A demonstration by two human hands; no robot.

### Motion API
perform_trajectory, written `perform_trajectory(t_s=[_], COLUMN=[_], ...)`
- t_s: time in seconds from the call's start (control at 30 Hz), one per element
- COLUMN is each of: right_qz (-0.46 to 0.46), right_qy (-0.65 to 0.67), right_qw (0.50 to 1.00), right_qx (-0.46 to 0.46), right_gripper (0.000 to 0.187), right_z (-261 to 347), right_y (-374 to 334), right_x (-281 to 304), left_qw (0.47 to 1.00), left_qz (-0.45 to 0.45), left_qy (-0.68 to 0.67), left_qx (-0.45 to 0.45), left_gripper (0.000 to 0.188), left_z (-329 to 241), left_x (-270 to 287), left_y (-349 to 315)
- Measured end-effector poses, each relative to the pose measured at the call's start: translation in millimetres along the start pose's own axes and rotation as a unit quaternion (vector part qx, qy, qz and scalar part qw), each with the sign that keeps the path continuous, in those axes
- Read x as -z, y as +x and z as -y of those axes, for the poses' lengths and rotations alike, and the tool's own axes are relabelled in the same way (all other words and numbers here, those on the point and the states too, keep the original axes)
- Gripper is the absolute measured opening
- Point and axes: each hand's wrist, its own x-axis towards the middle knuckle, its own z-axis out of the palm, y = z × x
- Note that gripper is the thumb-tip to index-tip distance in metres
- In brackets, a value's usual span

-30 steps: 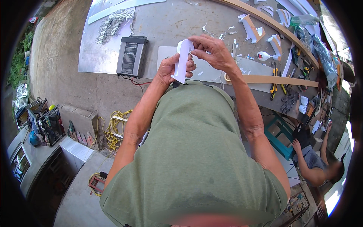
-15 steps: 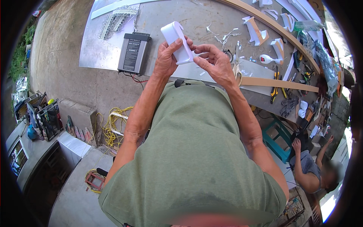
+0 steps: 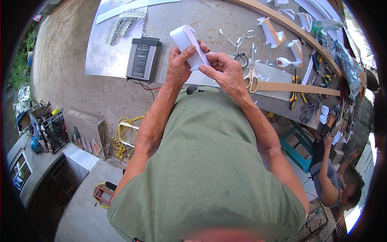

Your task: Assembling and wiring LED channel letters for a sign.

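Above the near edge of the work table, my left hand (image 3: 180,64) grips a white curved piece (image 3: 184,37), shaped like a channel letter with a rolled top end. Its thumb lies across the front side and its fingers wrap behind. The thumb and fingers of my right hand (image 3: 225,71) close on the lower right edge of the same piece. A grey metal power box (image 3: 144,59) with leads stands left of my hands. Beside my right hand, cream-handled scissors (image 3: 252,76) lie on the table.
The metal table (image 3: 193,14) holds a pile of small LED modules (image 3: 125,24), several white letter pieces (image 3: 271,34), a glue bottle (image 3: 284,62), brown strips (image 3: 298,88) and pliers (image 3: 293,90). Yellow cable (image 3: 119,137) lies on the floor. A co-worker (image 3: 330,181) sits at right near a green stool (image 3: 296,147).
My right hand has shifted slightly left and down, its fingers now closer around the piece's lower edge. The white piece has tilted a little. The co-worker's arms have moved.
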Motion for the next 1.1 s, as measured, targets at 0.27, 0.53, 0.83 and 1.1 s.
perform_trajectory(t_s=[0.27, 0.53, 0.83, 1.1], right_qz=[-0.019, -0.044, 0.022, -0.144], right_qy=[-0.039, 0.039, 0.13, -0.287], right_qw=[0.999, 0.998, 0.988, 0.925], right_qx=[0.012, -0.011, -0.076, 0.204], right_gripper=[0.036, 0.027, 0.028, 0.013], right_z=[0.3, -7.7, -12.5, -7.9], right_y=[1.7, 4.7, 2.9, 5.1], right_x=[0.4, 13.9, 12.9, 4.8], left_qw=[1.0, 1.0, 0.999, 0.998], left_qz=[0.002, -0.026, -0.007, -0.026], left_qy=[0.024, -0.005, -0.035, -0.046], left_qx=[0.004, 0.007, 0.035, 0.022], left_gripper=[0.033, 0.039, 0.04, 0.038], left_z=[-0.3, -1.6, 1.8, 7.7], left_x=[4.1, 6.5, 12.0, 7.3], left_y=[0.1, 2.4, 3.0, 4.5])
